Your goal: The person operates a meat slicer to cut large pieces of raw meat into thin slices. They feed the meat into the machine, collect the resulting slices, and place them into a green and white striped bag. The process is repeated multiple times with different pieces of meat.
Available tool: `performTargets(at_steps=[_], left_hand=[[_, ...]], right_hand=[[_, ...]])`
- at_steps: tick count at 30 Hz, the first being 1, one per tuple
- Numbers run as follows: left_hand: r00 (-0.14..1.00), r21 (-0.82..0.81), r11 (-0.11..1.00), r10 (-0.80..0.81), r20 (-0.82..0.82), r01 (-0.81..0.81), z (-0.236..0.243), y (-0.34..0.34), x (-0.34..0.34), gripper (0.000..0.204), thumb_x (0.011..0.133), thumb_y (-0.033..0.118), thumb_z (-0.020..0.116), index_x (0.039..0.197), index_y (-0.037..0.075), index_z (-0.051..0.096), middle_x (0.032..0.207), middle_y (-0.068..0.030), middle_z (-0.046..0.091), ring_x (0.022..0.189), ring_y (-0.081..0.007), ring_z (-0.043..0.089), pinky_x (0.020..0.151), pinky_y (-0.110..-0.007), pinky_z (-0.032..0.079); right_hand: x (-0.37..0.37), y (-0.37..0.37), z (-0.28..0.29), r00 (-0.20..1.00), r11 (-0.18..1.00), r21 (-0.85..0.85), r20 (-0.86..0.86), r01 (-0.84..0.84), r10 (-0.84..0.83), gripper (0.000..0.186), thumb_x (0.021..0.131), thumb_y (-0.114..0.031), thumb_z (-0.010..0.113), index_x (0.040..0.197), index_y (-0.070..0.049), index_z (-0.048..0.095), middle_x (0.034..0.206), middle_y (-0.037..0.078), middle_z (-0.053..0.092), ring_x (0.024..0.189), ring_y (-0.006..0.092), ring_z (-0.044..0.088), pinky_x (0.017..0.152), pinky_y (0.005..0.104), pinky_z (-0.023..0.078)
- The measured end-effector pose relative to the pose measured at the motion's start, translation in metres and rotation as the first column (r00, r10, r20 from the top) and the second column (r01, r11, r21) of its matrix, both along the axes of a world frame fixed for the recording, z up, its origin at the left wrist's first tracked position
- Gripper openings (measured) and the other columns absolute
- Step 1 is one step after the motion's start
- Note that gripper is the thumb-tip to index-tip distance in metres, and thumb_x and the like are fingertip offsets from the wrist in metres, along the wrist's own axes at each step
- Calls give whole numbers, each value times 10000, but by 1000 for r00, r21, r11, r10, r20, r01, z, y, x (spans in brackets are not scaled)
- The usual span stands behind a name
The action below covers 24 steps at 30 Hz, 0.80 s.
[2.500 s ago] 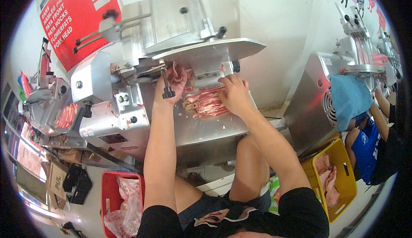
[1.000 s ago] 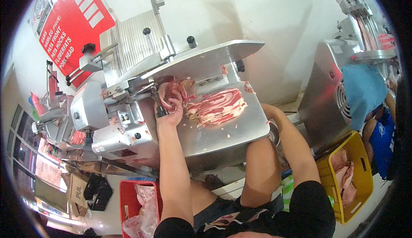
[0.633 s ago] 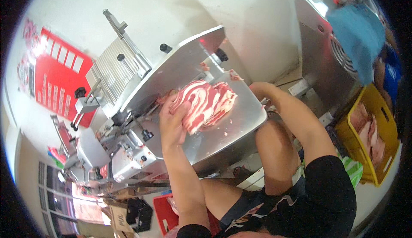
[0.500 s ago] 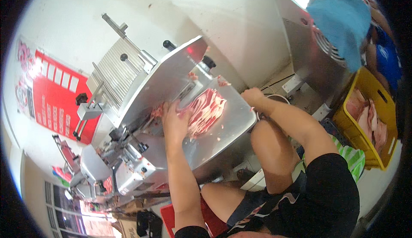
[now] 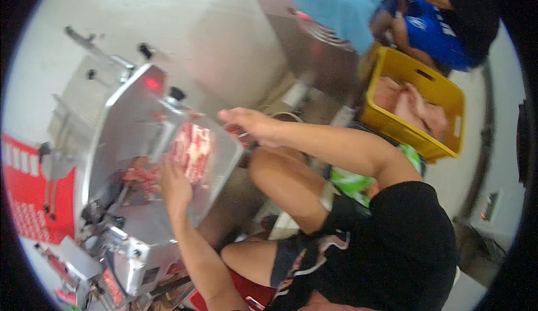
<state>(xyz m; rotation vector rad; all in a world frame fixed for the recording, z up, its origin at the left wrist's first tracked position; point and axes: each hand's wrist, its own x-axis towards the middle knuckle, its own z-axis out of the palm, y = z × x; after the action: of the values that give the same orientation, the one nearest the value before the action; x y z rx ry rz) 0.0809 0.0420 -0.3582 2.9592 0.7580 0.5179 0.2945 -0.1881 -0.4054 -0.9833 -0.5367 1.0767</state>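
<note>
A stack of red and white marbled meat slices [image 5: 193, 149] lies on the steel tray of a meat slicer [image 5: 120, 143]. My left hand [image 5: 176, 183] is at the stack's near left side, fingers stretched out along its edge and touching it. Over the tray's right corner is my right hand [image 5: 251, 125], apart from the stack. Motion blurs its fingers, and a dark red patch beneath them cannot be made out. Loose meat scraps [image 5: 140, 177] lie on the slicer, left of my left hand.
A yellow crate [image 5: 417, 117] holding large pale meat pieces stands at the right. Behind it is a person in blue [image 5: 428, 33], near a steel machine draped with a blue cloth [image 5: 339, 2]. A red poster [image 5: 36, 193] hangs on the left wall. A red crate [image 5: 246, 286] is by my legs.
The view has swung right, so the slicer sits further left and more of the yellow crate shows. My right hand has come from beside the tray to over its corner; my left stays by the meat.
</note>
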Motion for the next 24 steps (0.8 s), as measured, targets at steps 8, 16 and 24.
performTargets(at_steps=[8, 16, 24], left_hand=[[860, -167, 855, -445, 249, 491, 41, -251, 81, 625, 969, 412, 595, 1441, 23, 462, 1387, -228, 542, 1314, -416, 472, 1106, -540, 328], [682, -548, 633, -717, -147, 547, -66, -336, 96, 709, 808, 313, 792, 1344, -38, 487, 1187, -258, 645, 1128, -412, 627, 965, -476, 487], [793, -962, -154, -544, 275, 227, -106, -330, 151, 356, 825, -67, 548, 1169, -8, 620, 989, -68, 749, 739, -141, 648, 684, -280, 511]], right_hand=[[-39, -142, 15, 860, 865, 150, -275, 479, -429, 242, 927, -132, 702, 1154, -75, 641, 1000, 40, 717, 850, 143, 693, 732, 333, 587], [-61, -347, 39, 438, 559, -104, 743, 822, -505, 564, 835, -121, 798, 1328, -5, 548, 1237, 84, 658, 1108, 164, 632, 990, 345, 507], [-90, -381, 1, 652, 680, -413, 747, 606, -128, 629, 806, -325, 821, 1309, -38, 574, 1105, 152, 720, 1001, 244, 692, 920, 386, 527]])
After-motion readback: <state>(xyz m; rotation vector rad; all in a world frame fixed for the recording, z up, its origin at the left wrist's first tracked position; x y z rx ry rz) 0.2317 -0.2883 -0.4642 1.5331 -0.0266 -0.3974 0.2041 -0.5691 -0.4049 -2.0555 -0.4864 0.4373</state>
